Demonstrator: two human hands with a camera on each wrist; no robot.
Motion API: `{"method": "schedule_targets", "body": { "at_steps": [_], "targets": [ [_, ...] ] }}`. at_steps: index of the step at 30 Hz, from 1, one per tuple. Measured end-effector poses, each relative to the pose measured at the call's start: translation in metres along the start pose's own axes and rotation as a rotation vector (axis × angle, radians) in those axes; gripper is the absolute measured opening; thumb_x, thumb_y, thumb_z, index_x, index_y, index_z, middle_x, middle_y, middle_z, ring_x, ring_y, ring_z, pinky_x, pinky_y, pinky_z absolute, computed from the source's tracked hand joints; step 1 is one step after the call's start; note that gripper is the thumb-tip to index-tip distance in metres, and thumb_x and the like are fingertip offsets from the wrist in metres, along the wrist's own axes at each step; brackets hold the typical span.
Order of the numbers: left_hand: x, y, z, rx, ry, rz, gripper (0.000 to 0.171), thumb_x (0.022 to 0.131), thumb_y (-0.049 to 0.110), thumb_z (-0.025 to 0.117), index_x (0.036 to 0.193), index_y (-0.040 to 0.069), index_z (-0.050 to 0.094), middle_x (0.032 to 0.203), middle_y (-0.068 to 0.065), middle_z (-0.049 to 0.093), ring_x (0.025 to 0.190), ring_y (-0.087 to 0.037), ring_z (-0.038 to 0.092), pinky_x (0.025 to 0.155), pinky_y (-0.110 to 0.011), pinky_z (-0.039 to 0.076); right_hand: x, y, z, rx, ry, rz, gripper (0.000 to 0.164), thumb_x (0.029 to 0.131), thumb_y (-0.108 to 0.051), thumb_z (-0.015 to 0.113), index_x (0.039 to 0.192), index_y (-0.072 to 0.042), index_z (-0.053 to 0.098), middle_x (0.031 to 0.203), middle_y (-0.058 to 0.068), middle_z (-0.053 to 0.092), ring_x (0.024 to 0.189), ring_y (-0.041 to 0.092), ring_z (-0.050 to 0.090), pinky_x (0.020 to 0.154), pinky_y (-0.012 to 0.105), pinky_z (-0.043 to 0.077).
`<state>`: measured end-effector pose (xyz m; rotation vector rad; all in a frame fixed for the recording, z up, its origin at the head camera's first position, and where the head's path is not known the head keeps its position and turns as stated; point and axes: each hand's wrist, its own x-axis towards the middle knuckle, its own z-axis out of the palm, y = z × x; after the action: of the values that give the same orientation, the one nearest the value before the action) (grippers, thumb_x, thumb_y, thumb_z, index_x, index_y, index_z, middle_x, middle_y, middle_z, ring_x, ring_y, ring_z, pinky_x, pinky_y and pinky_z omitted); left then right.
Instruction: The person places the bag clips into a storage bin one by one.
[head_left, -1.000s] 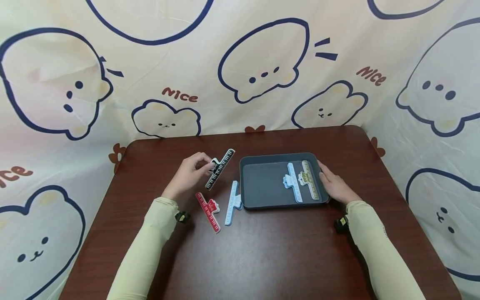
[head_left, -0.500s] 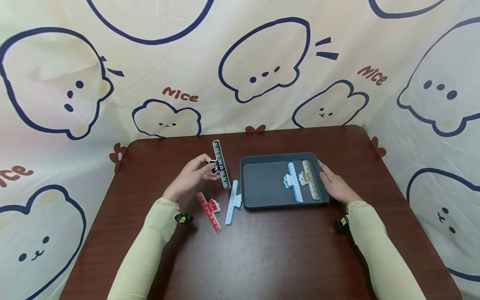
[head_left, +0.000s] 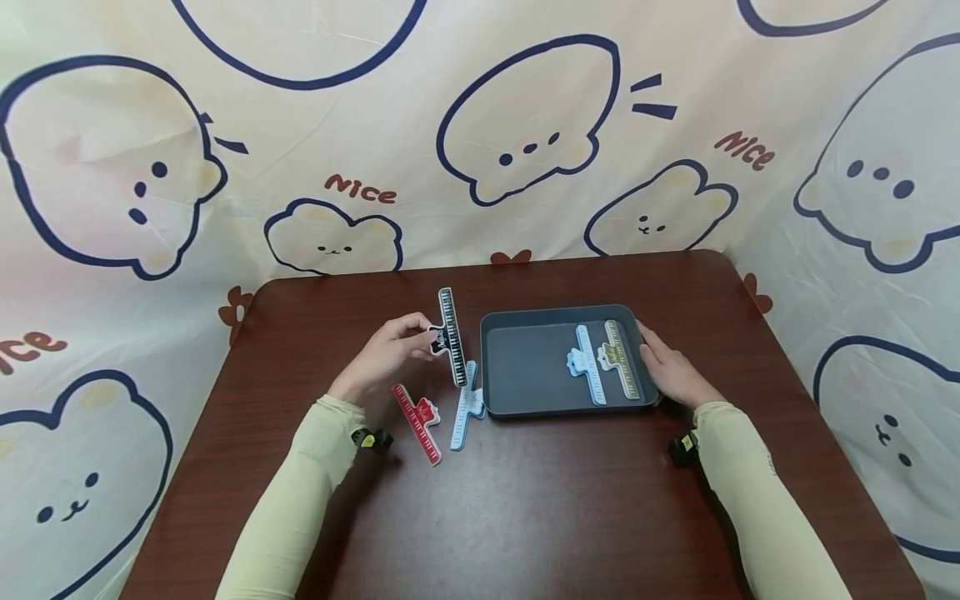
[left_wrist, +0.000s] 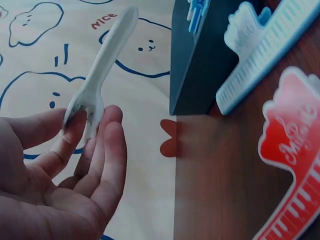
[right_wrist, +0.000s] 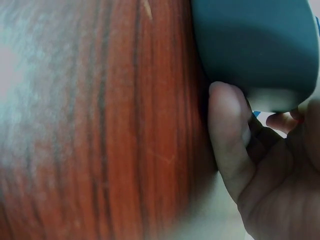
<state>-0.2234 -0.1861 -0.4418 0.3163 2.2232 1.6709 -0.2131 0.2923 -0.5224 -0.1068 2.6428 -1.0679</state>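
"Pinching what, that left hand [head_left: 381, 352]?"

"A black clip [head_left: 452, 337], left of the tray [head_left: 525, 358]; the left wrist view has it edge-on, its printed face hidden."

"The right hand [head_left: 671, 372]?"

"Fingers straight along the tray's right wall; the right wrist view hides some."

"Further out?"

"A blue clip [head_left: 462, 417] just left of the tray, partly covered by the black one; a red clip [head_left: 417, 425] farther left, cut off in the left wrist view; inside the tray, rightward, a second blue clip [head_left: 590, 367] and an olive clip [head_left: 622, 360]."
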Motion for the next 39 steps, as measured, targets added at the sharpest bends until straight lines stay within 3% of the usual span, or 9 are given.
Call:
{"method": "schedule_targets", "body": {
  "at_steps": [6,12,17,25,28,34,37,39],
  "targets": [
    [-0.001,0.008,0.002,0.0,0.01,-0.01,0.023,0.096,0.029,0.059,0.099,0.006,0.061,0.1,-0.015,0.062,0.086,-0.031,0.068,0.095,-0.049,0.048,-0.001,0.0,0.0,-0.006,-0.001,-0.004,0.052,0.104,-0.046,0.021,0.151,-0.043,0.001,0.101,0.023,0.062,0.053,0.023,0.062,0.084,0.048,0.046],
    [0.0,0.013,0.005,-0.033,-0.021,-0.006,0.026,0.094,0.028,0.061,0.103,0.003,0.062,0.102,-0.018,0.063,0.087,-0.031,0.068,0.09,-0.05,0.052,-0.001,-0.001,-0.001,-0.015,-0.004,-0.008,0.052,0.104,-0.046,0.02,0.152,-0.042,0.001,0.12,0.028,0.056,0.058,0.021,0.062,0.087,0.05,0.045],
    [0.001,0.012,0.008,-0.036,-0.031,-0.039,0.026,0.094,0.026,0.061,0.105,0.002,0.062,0.101,-0.02,0.064,0.086,-0.032,0.068,0.089,-0.048,0.053,-0.001,-0.002,-0.001,-0.024,-0.002,-0.01,0.052,0.104,-0.045,0.02,0.152,-0.041,0.001,0.131,0.027,0.051,0.062,0.02,0.062,0.091,0.051,0.042],
    [0.004,0.017,0.011,-0.01,-0.034,-0.066,0.027,0.095,0.025,0.061,0.106,0.0,0.063,0.102,-0.023,0.062,0.083,-0.031,0.069,0.087,-0.045,0.054,-0.002,-0.001,-0.001,-0.005,-0.005,-0.004,0.052,0.104,-0.045,0.022,0.151,-0.042,0.002,0.11,0.027,0.059,0.051,0.023,0.061,0.072,0.041,0.05],
    [0.005,0.02,0.012,-0.013,-0.036,-0.073,0.026,0.094,0.024,0.062,0.104,0.0,0.063,0.1,-0.02,0.063,0.085,-0.034,0.068,0.085,-0.043,0.055,-0.001,-0.002,-0.001,-0.004,-0.003,-0.005,0.052,0.104,-0.045,0.022,0.151,-0.042,0.002,0.109,0.025,0.06,0.051,0.023,0.061,0.071,0.038,0.05],
    [0.01,0.022,0.018,-0.027,-0.062,-0.089,0.027,0.093,0.025,0.063,0.106,0.001,0.064,0.099,-0.017,0.065,0.088,-0.037,0.068,0.086,-0.044,0.055,-0.001,-0.003,-0.001,0.026,-0.01,0.007,0.052,0.104,-0.045,0.023,0.151,-0.044,0.002,0.099,0.023,0.062,0.049,0.025,0.061,0.063,0.039,0.052],
    [0.011,0.021,0.021,-0.021,-0.068,-0.098,0.027,0.093,0.024,0.063,0.107,0.001,0.065,0.098,-0.017,0.066,0.09,-0.041,0.066,0.086,-0.043,0.055,-0.001,-0.003,-0.002,0.011,-0.008,0.004,0.052,0.104,-0.045,0.022,0.151,-0.043,0.001,0.102,0.024,0.062,0.052,0.026,0.062,0.073,0.044,0.051],
    [0.011,0.021,0.023,-0.01,-0.067,-0.098,0.025,0.093,0.024,0.064,0.105,0.002,0.066,0.096,-0.016,0.066,0.09,-0.042,0.066,0.084,-0.041,0.056,-0.002,-0.002,-0.002,-0.011,-0.001,-0.004,0.052,0.104,-0.045,0.021,0.151,-0.042,0.001,0.112,0.026,0.06,0.062,0.027,0.064,0.083,0.048,0.047]
  ]
}}
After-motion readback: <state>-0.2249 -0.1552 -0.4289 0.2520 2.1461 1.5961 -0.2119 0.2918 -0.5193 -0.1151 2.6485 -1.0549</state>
